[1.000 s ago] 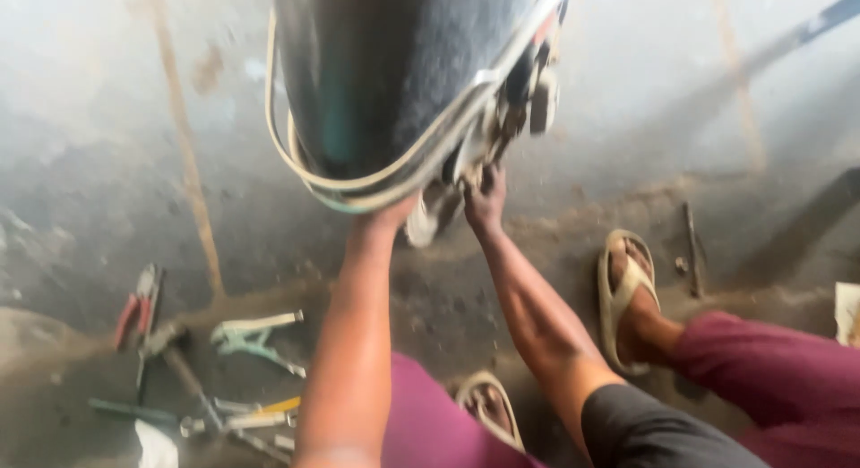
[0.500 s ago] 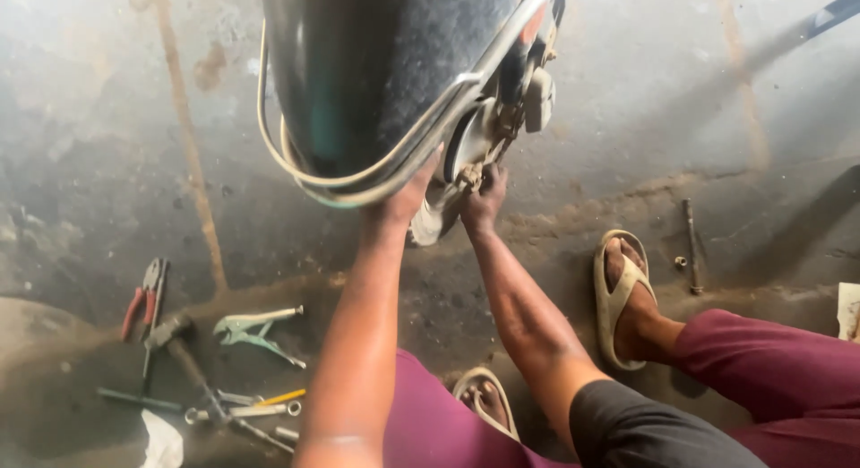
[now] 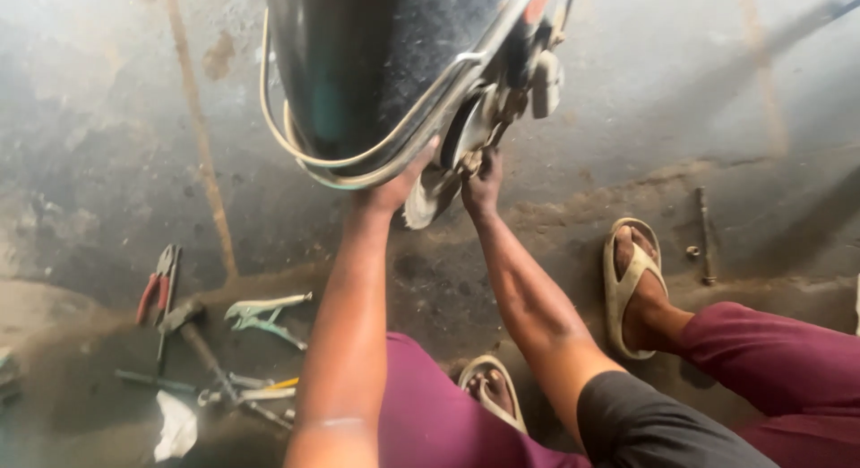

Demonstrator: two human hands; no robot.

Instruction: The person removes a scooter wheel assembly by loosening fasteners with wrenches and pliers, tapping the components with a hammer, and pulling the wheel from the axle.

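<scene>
Left hand (image 3: 394, 188) still gripping metal frame (image 3: 358, 168), right hand (image 3: 482, 186) seemingly pinching hub fitting (image 3: 475, 132), both unmoved.

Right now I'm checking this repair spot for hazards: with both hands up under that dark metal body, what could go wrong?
The left hand and right hand sit among the metal fittings under the dark rounded body; if it shifts, fingers could get pinched. The pliers, hammer and locking pliers lie loose on the concrete floor near the sandalled foot, so they might be stepped on.
</scene>
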